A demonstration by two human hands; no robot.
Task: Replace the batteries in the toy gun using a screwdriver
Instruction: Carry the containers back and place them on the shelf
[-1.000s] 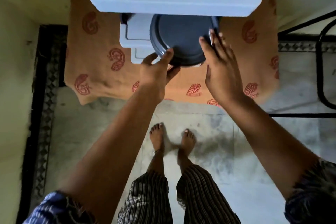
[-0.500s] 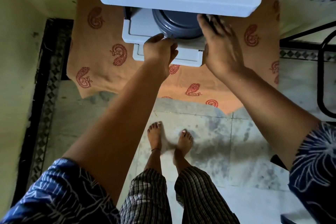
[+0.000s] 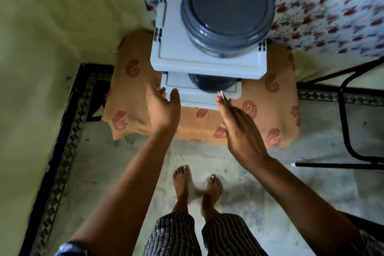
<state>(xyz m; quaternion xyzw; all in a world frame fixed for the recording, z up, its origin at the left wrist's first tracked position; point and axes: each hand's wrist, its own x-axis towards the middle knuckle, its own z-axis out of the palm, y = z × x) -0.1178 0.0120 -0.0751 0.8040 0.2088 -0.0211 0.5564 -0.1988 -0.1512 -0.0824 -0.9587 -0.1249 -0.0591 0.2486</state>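
My left hand (image 3: 163,108) is open, fingers loose, just beside the lower shelf (image 3: 187,94) of the white rack (image 3: 174,52). My right hand (image 3: 239,129), to its right, pinches a thin metal sliver (image 3: 222,95), probably the screwdriver, long axis pointing far toward the shelf's grey container (image 3: 212,84). The toy gun isn't visible.

White shelf rack (image 3: 176,56): smooth matt plastic | grey lidded container (image 3: 226,12): glossy plastic | orange paisley mat (image 3: 133,93): soft cloth | floor (image 3: 116,172): polished mottled stone | chair frame (image 3: 345,131): black metal
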